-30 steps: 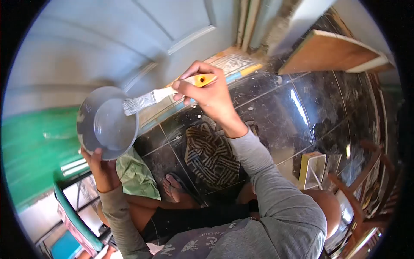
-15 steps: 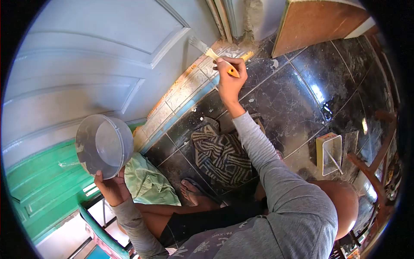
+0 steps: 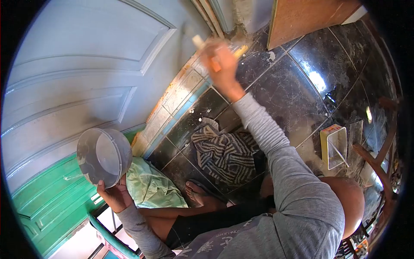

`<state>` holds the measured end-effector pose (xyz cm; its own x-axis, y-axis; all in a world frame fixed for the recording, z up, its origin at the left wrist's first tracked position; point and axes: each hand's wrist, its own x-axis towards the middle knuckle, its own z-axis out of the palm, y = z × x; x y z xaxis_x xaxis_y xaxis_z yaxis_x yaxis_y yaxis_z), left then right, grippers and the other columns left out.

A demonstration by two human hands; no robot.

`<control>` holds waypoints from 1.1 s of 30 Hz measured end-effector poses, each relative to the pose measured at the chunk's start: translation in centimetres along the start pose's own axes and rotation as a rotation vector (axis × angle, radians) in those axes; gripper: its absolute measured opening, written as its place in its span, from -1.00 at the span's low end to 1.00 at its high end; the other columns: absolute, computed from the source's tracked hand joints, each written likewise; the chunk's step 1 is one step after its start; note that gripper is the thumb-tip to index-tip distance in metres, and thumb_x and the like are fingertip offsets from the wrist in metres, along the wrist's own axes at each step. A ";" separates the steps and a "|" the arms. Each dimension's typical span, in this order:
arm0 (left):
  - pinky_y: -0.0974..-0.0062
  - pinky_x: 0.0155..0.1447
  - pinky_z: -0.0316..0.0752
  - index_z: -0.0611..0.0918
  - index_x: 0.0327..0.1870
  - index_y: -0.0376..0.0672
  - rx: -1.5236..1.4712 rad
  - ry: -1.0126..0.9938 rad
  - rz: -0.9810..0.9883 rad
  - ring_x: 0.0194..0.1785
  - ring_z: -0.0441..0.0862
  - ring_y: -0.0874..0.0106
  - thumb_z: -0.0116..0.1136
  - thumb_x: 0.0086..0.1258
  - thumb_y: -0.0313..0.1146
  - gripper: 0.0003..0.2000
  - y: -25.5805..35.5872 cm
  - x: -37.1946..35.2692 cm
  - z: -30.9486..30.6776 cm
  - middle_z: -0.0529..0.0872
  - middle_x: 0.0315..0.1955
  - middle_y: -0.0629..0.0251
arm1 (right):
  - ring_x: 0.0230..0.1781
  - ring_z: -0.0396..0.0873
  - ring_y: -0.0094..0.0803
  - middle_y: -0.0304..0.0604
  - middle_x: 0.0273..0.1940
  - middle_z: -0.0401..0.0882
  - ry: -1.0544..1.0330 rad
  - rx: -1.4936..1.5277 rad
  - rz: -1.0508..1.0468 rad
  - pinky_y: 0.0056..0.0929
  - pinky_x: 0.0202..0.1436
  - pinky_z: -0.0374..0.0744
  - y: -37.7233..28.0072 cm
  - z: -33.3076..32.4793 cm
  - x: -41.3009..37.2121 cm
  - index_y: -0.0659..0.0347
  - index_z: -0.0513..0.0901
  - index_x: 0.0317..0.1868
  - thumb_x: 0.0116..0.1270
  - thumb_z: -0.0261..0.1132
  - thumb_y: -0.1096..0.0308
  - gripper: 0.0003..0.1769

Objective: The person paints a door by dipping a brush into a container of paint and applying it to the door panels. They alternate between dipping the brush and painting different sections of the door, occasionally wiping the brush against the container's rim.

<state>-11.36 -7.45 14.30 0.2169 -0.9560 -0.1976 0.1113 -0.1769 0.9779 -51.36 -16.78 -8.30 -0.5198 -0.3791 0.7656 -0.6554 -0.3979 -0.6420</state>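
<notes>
My right hand [image 3: 219, 62], blurred by motion, is closed around a paintbrush [image 3: 198, 42] with a yellow-orange handle. The bristle end points toward the lower edge of the pale blue-grey panelled door [image 3: 108, 64], close over the tiled sill. My left hand [image 3: 115, 195] grips the rim of a translucent plastic tub [image 3: 125, 146] from below, fingers at its edge. The tub is tilted so its mouth faces me, with greyish residue inside. Behind the tub the door's lower part is green [image 3: 56, 190].
A striped cloth [image 3: 224, 153] lies crumpled on the dark tiled floor, beside a light green cloth [image 3: 153, 185]. A yellow rectangular can [image 3: 324, 149] with a stick in it stands at right. A brown board [image 3: 306, 21] is at the back, wooden legs [image 3: 373, 162] at the far right.
My right hand with the paintbrush has moved slightly left along the door's lower edge and turned, now blurred. The tub has dropped a little in view. The whole view has shifted slightly.
</notes>
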 end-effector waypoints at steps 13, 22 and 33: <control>-0.12 0.44 0.40 0.30 0.48 -0.13 0.002 0.026 0.041 0.35 0.52 0.02 0.16 0.39 -0.08 -0.33 0.5 -0.2 -0.3 0.48 0.37 0.05 | -0.36 0.64 -0.18 -0.13 -0.32 0.64 0.042 0.064 0.101 -0.26 -0.33 0.60 -0.3 1.0 1.0 0.19 0.62 -0.30 0.11 0.46 0.42 -0.82; -0.14 0.47 0.36 0.32 0.47 -0.12 0.005 0.018 0.044 0.37 0.48 0.01 0.17 0.37 -0.05 -0.32 0.4 -0.5 0.8 0.47 0.37 0.05 | -0.27 0.67 -0.30 -0.16 -0.28 0.64 -0.411 0.287 -0.084 -0.38 -0.26 0.66 -4.0 2.7 -3.9 0.18 0.60 -0.29 0.24 0.37 0.42 -0.90; -0.14 0.49 0.32 0.28 0.49 -0.15 0.024 0.025 0.034 0.39 0.44 -0.03 0.20 0.33 -0.04 -0.27 0.7 -0.2 0.2 0.45 0.37 -0.02 | -0.26 0.64 -0.23 -0.12 -0.25 0.62 -0.550 0.282 -0.163 -0.25 -0.28 0.64 -6.4 2.9 -7.2 0.16 0.58 -0.26 0.28 0.30 0.42 -0.93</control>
<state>-11.51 -7.40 15.01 0.2444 -0.9554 -0.1655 0.0799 -0.1502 0.9854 -41.86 -13.99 -9.82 -0.0194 -0.6385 0.7694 -0.4939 -0.6630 -0.5626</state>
